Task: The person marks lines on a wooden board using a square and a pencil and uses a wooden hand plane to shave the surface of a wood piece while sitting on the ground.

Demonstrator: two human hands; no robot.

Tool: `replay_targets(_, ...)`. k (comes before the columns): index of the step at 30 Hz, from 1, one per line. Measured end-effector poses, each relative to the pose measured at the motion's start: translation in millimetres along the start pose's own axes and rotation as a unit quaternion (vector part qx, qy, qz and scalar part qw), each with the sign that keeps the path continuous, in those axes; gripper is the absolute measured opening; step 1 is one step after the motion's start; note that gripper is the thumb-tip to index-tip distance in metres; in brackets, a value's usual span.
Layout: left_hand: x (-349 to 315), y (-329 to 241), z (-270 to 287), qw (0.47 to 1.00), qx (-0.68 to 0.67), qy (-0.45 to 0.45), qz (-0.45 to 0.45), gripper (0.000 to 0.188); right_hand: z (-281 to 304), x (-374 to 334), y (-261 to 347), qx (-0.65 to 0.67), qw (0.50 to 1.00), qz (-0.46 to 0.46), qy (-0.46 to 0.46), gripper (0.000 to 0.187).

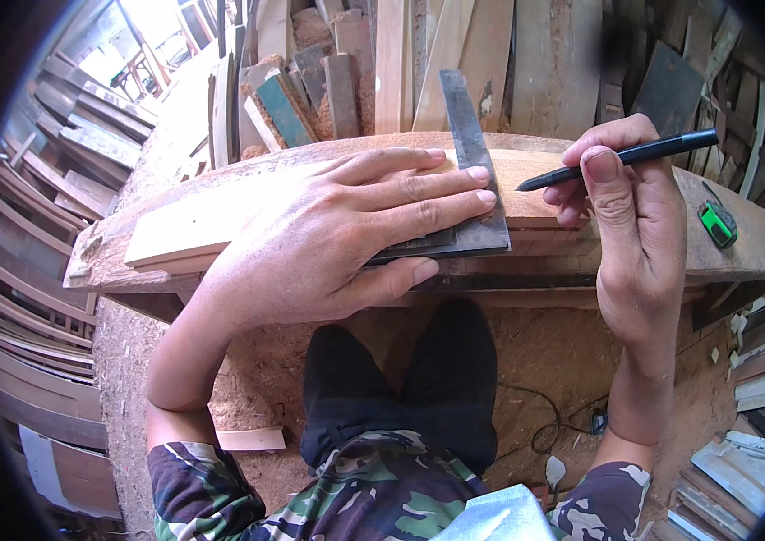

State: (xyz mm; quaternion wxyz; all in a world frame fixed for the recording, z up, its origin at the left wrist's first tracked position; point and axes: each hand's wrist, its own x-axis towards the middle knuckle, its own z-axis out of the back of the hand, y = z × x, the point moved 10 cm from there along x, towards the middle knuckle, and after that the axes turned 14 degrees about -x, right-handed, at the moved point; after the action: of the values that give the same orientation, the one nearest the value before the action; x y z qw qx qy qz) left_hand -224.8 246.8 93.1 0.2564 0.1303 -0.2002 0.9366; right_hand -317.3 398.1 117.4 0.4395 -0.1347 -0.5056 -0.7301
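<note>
A dark metal try square lies across a pale wooden board, its blade pointing away from me and its stock along the board's near edge. My left hand presses flat over the square and board, fingertips on the blade, thumb bent round the stock at the near edge. Pinched in my right hand is a black pen. Its tip points left, close to the board just right of the blade; whether it touches the wood I cannot tell.
The board rests on a long wooden bench. A green and black tape measure sits at the bench's right end. Planks lean behind it, and stacked timber stands at left. A black cable lies on the dusty floor.
</note>
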Motion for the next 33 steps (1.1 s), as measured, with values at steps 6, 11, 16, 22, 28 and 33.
replay_targets(6, 3.4, -2.4, 0.0, 1.000, -0.001, -0.002, -0.002, 0.065, 0.6, -2.1, 0.7, 0.001, 1.000, -0.019, 0.002, 0.024)
replay_targets(11, 3.2, -1.7, 1.0, 1.000, -0.005, -0.002, -0.001, 0.063, -1.4, -2.2, 2.2, -0.007, 1.000, -0.013, 0.002, 0.024)
replay_targets(16, 4.3, -0.1, -0.7, 1.000, -0.006, -0.004, 0.007, 0.061, -0.1, -2.0, 3.1, -0.030, 1.000, -0.008, 0.005, 0.025)
replay_targets(22, 4.8, 0.1, -0.6, 1.000, -0.015, -0.008, 0.010, 0.061, -1.2, -2.0, 2.3, -0.026, 1.000, -0.008, 0.006, 0.025)
replay_targets(28, 4.0, 1.8, -2.2, 1.000, -0.014, -0.011, 0.013, 0.063, -1.8, -1.9, 3.0, -0.026, 1.000, -0.004, 0.008, 0.026)
replay_targets(33, 4.1, 1.9, -2.2, 1.000, -0.013, -0.010, 0.012, 0.064, -3.7, -2.2, 2.1, -0.010, 1.000, -0.004, 0.006, 0.025)
